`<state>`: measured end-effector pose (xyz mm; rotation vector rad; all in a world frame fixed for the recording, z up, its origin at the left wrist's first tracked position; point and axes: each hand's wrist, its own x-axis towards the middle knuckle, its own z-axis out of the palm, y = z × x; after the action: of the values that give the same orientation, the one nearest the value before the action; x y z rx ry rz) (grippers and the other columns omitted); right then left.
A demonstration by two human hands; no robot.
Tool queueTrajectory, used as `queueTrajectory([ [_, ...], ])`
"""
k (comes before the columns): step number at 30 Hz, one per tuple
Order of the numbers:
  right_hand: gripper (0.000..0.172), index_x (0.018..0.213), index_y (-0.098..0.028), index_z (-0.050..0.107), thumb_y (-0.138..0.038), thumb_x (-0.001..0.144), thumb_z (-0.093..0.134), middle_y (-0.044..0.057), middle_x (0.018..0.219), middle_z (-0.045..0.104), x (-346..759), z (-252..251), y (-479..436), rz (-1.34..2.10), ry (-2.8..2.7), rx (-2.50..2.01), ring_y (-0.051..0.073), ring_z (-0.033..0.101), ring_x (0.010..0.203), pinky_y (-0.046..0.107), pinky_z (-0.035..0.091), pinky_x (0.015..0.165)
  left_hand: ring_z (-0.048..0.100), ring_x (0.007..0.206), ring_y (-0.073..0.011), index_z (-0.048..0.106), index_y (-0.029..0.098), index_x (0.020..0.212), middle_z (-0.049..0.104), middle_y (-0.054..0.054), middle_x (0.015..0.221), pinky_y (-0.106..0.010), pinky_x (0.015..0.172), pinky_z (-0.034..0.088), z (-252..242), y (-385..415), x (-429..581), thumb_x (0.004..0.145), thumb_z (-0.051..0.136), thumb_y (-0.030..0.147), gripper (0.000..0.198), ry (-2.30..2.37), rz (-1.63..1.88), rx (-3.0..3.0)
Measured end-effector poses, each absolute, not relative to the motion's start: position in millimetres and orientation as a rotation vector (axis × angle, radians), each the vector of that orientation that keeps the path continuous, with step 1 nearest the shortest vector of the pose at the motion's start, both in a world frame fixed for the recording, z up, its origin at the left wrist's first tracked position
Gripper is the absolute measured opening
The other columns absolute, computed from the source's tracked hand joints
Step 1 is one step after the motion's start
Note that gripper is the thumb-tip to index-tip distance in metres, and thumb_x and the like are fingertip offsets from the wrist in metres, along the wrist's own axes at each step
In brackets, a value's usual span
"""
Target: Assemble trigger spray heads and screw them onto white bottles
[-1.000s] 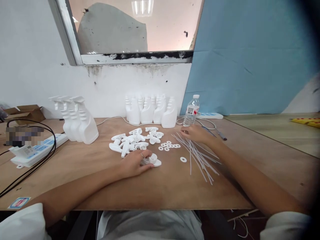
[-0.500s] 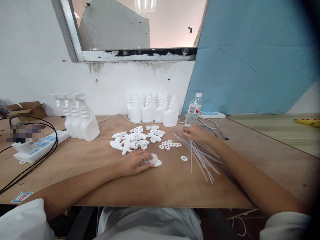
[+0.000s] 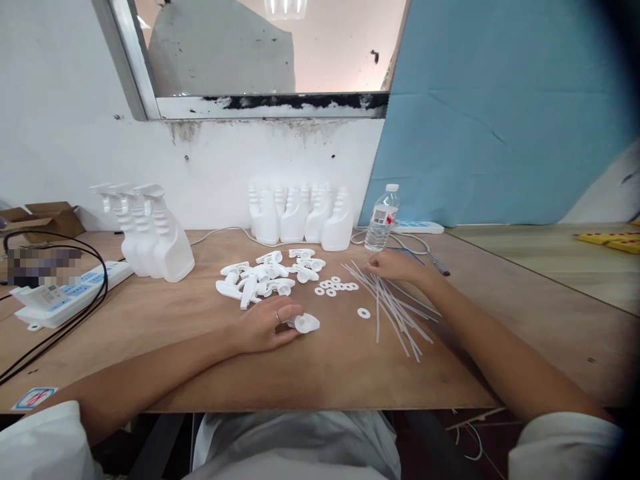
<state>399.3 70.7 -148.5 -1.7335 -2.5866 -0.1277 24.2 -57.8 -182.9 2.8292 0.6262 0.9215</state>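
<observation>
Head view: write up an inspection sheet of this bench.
Surface: plywood board, bare near its front edge.
Job's things: piled trigger heads, white rings, thin tubes, capless bottles, finished spray bottles.
Clutter: water bottle, pen, cardboard box.
Hands: left hand closed on one trigger head on the board; right hand touching the tubes' far ends, grip unclear.
Cables: black cable by the left power strip; white cord along the back edge.
Surroundings: white wall, window, blue sheet.

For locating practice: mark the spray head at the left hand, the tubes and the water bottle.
spray head [image 3: 306, 323], head view, round collar.
tubes [image 3: 393, 300], head view, mid-bundle.
water bottle [image 3: 382, 217], head view, label.
</observation>
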Motion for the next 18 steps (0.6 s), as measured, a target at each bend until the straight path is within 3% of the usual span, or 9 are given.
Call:
queueTrajectory([
  [8,0.053,0.057,-0.018,0.047,-0.064,0.084,0.048,0.001,0.056,0.051,394,-152,69,0.039,-2.539,-1.748,0.013,0.045,0.053,0.027,0.024,0.053,0.059,0.087,-0.0166,0.049,0.020,0.111,0.063,-0.006,0.097,-0.028,0.077,0.047,-188,-55,23,0.094,0.053,0.030,0.020,0.612,0.941,2.839],
  [18,0.024,0.061,-0.016,0.058,-0.034,0.076,0.059,0.004,0.063,0.060,397,-163,82,0.158,-2.546,-1.658,0.015,0.052,0.060,0.026,0.033,0.060,0.060,0.086,-0.0162,0.055,0.018,0.099,0.065,-0.006,0.096,-0.026,0.076,0.046,-186,-55,22,0.097,0.049,0.037,0.020,0.637,0.873,2.847],
])
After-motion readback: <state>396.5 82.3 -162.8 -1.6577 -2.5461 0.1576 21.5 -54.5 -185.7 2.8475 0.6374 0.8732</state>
